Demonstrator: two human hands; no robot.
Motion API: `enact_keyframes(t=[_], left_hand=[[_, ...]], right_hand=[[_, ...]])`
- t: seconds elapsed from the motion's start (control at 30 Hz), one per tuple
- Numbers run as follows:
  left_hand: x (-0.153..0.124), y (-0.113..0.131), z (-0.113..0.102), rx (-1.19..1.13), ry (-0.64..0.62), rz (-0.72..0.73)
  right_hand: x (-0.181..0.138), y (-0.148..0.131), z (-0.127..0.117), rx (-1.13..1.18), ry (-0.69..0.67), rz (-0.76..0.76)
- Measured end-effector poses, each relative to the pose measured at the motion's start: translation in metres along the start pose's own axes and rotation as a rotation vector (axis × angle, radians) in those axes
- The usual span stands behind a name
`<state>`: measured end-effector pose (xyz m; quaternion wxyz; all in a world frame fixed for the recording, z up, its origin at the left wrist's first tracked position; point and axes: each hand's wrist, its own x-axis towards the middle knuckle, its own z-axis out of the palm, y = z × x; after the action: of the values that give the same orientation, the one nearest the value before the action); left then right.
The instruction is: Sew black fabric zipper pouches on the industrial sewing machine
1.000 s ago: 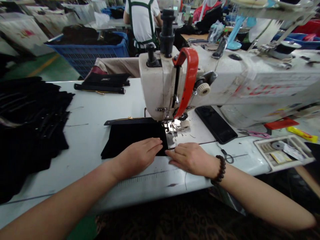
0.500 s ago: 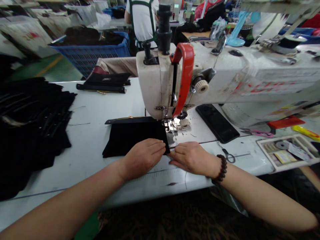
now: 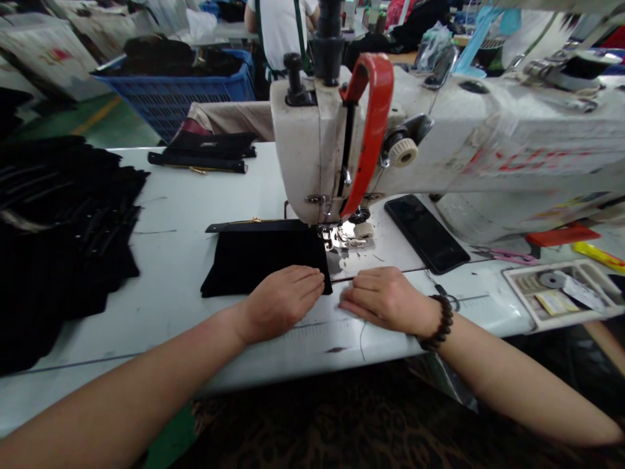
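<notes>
one flat left hand [image 3: 286, 299] rests on black fabric [image 3: 258, 257]; the right hand [image 3: 388, 299], curled, sits just beside it, grip unclear.

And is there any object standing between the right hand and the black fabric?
Nothing visible does: the right hand is beside the black fabric, with a narrow gap on the tabletop between them.

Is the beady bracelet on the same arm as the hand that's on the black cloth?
No, the bracelet circles the right wrist, while the left hand lies partly on the black cloth.
</notes>
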<state>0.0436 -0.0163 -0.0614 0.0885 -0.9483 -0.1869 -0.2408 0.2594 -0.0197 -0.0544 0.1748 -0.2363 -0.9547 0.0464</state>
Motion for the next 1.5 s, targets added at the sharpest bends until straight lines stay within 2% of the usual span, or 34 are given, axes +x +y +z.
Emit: enact_keyframes(t=[0.1,0.3,0.57,0.87,1.03,1.23,1.5], left_hand=[[-0.002,-0.001,0.003,-0.020,0.028,-0.019],[-0.007,-0.002,0.007,-0.113,0.058,-0.093],[-0.007,-0.003,0.007,-0.115,0.053,-0.088],[-0.003,0.000,0.001,-0.047,-0.007,-0.049],[-0.006,0.001,-0.007,-0.049,-0.054,-0.034],[-0.008,-0.001,-0.007,-0.090,-0.011,-0.022],[-0.013,-0.005,-0.002,-0.116,-0.050,-0.044]], right_hand=[[-0.001,0.002,0.002,-0.031,0.032,0.027],[0.005,0.001,0.005,-0.152,0.060,-0.057],[0.015,-0.001,0.002,-0.216,0.009,-0.130],[0.028,0.005,-0.004,-0.162,-0.221,-0.239],[0.032,0.008,-0.010,-0.147,-0.339,-0.248],[0.030,0.004,-0.010,-0.170,-0.327,-0.257],[0.027,-0.001,-0.009,-0.201,-0.303,-0.239]])
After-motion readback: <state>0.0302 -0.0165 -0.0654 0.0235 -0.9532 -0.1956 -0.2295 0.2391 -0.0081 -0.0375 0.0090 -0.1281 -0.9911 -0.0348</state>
